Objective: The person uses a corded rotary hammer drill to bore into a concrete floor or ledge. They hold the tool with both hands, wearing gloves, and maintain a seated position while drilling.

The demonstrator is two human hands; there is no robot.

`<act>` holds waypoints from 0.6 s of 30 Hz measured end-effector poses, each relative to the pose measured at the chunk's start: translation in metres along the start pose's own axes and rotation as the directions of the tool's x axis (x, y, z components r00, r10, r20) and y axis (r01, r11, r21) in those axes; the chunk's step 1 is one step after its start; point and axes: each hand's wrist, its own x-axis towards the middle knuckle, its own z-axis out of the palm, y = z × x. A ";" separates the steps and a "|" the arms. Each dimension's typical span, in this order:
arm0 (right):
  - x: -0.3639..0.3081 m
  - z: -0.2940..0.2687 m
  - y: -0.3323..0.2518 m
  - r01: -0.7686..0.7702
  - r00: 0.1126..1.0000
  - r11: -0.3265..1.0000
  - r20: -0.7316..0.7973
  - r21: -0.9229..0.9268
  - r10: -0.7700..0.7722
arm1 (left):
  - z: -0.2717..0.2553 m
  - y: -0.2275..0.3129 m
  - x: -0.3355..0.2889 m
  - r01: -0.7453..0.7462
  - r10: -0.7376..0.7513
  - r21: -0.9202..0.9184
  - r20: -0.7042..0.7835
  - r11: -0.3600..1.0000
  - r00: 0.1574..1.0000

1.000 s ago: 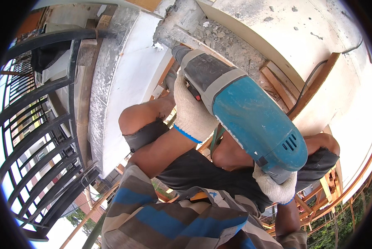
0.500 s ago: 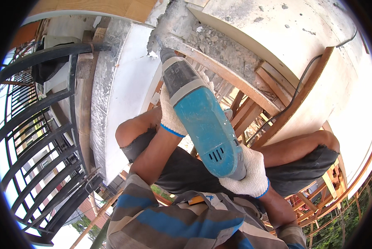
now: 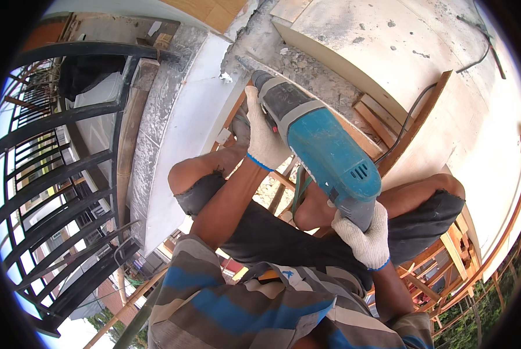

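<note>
A teal and black rotary hammer point(image 3: 330, 148) slants across the middle, its nose toward the far left and its rear toward me. Its bit point(image 3: 246, 63) reaches the broken concrete edge beside the white wall face; whether the tip touches cannot be told. My right hand point(image 3: 368, 237), in a white knit glove, is closed round the rear handle. My left hand point(image 3: 265, 136), gloved alike, holds the tool's front left side, thumb stretched along it and the other fingers hidden beneath the body.
Black metal railing point(image 3: 57, 131) stands at the left, beside the white wall face point(image 3: 182, 122). Rubble point(image 3: 307, 70) lies in a far channel. A black cable point(image 3: 409, 119) runs past a wooden board point(image 3: 417, 119) on the right. Below my bent legs, gaps show between timbers.
The rotary hammer has swung and shifted to the right, tilting more sideways. Both hands have moved with it, and more of my left hand's thumb shows. The view has shifted slightly.
</note>
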 end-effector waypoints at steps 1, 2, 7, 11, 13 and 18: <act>-0.007 -0.005 0.001 0.022 1.000 1.000 -0.008 0.017 -0.022 | 0.004 -0.001 -0.008 0.001 -0.002 0.024 0.026 1.000 1.000; -0.013 -0.011 0.003 0.043 0.999 0.998 -0.016 0.034 -0.043 | 0.007 0.000 -0.015 0.002 -0.004 0.048 0.052 0.999 0.999; -0.026 -0.030 0.006 0.086 0.996 0.994 0.006 -0.063 -0.086 | -0.005 -0.004 -0.030 -0.001 0.002 0.075 -0.007 0.997 1.000; -0.022 -0.044 0.017 0.053 0.998 0.999 0.043 -0.001 -0.053 | -0.001 -0.009 -0.025 0.006 -0.003 0.079 -0.034 0.997 0.999; -0.015 -0.048 0.017 0.040 0.999 0.999 0.010 0.034 -0.041 | 0.000 -0.009 -0.020 0.025 -0.026 0.065 0.016 0.998 1.000; 0.009 -0.054 0.015 0.051 0.994 0.998 0.093 -0.024 -0.048 | -0.006 -0.009 -0.007 0.023 -0.023 -0.003 0.020 1.000 1.000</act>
